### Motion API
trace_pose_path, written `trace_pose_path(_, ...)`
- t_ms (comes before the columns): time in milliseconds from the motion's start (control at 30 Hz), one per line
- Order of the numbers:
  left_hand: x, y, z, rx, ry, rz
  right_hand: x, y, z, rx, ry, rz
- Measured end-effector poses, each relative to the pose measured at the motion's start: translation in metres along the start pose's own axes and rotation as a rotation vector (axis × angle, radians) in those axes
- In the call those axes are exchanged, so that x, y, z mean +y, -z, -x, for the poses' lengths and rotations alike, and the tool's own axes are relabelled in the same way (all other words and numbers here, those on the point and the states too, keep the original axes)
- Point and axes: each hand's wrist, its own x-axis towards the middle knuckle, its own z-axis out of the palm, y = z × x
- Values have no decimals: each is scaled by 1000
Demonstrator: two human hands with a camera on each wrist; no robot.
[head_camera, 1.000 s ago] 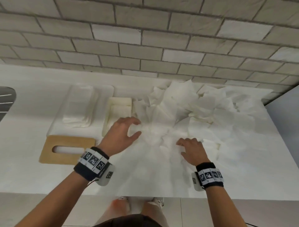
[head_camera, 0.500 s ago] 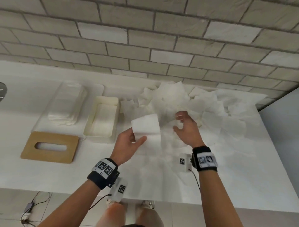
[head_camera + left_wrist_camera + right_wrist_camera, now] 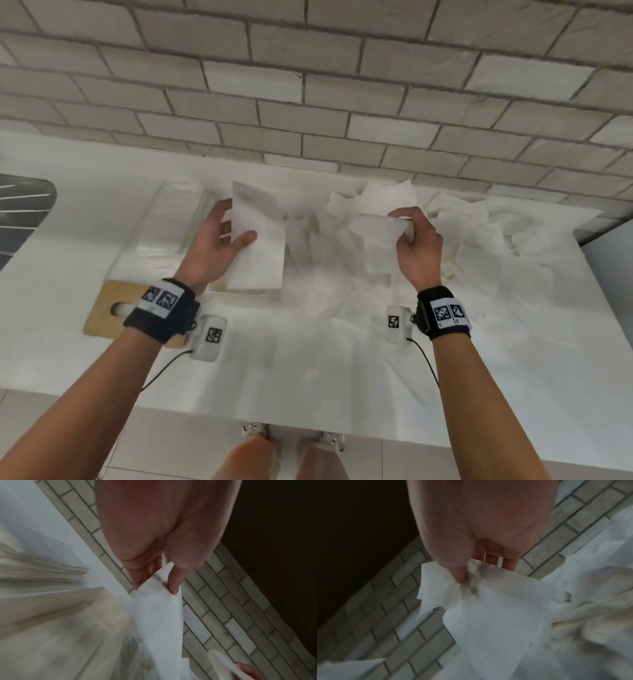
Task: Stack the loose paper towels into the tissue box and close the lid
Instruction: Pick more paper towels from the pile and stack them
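My left hand (image 3: 236,222) pinches a white paper towel (image 3: 257,250) between thumb and fingers and holds it up so it hangs over the cream tissue box (image 3: 68,615). In the head view that sheet hides most of the box. My right hand (image 3: 399,228) pinches the top edge of a second paper towel (image 3: 376,240), lifted above the pile of loose towels (image 3: 479,240). The wooden lid (image 3: 102,308) with its slot lies flat on the counter, left of the box and partly under my left wrist.
A clear plastic pack of folded towels (image 3: 164,219) lies left of the box, against the back of the white counter (image 3: 308,377). A brick wall (image 3: 308,102) rises behind. A dark sink edge (image 3: 24,212) shows at far left.
Both hands have risen from the pile. The left carried its towel leftward over the box, and the right has picked up a second towel.
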Motion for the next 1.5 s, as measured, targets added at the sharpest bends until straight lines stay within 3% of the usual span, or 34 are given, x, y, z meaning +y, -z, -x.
trace_pose_path(67, -12, 10, -24, -10, 39, -30, -20, -8, 2, 63, -40, -127)
trace_pose_path(167, -46, 14, -54, -30, 120, -328, -42, -35, 10, 113, -209, -289)
trace_pose_path(233, -69, 11, -65, -82, 152, -571, -49, -61, 19, 73, -346, -338)
trace_pose_path(333, -89, 7, -70, -208, 129, -749, -67, -100, 29, -36, -467, -432)
trace_pose_path(500, -80, 20, -69, -305, 36, -793, -120, -152, 34, -196, -507, -499)
trace_pose_path(600, -71, 50, -58, -169, -128, -750, -144, -176, 30, -234, -479, -541)
trace_pose_path(667, -72, 73, -46, -25, -174, -641, -158, -188, 28, -240, -443, -493)
trace_pose_path(733, -77, 92, -32, 13, -146, -562, -169, -205, 28, -243, -393, -339)
trace_pose_path(900, -96, 97, -7, -82, -72, -508, -163, -258, 43, -485, -410, 137)
trace_pose_path(967, -101, 89, 0, -135, -46, -486, -158, -269, 49, -493, -431, 238)
trace_pose_path(1067, -106, 71, 5, -182, -39, -541, -162, -276, 51, -414, -538, 170)
trace_pose_path(1167, -108, 59, 5, -146, -13, -656, -168, -271, 53, -452, -528, 175)
trace_pose_path(1233, -109, 58, 7, -128, 6, -659, -169, -251, 55, -463, -413, 209)
trace_pose_path(1333, -104, 56, 14, -13, -53, -612, -155, -193, 59, -271, -154, 139)
trace_pose_path(1400, -95, 51, 23, 100, -105, -526, -124, -147, 66, -193, -86, 138)
trace_pose_path(1500, -74, 30, 38, 132, -163, -378, -54, -88, 81, -404, -145, 431)
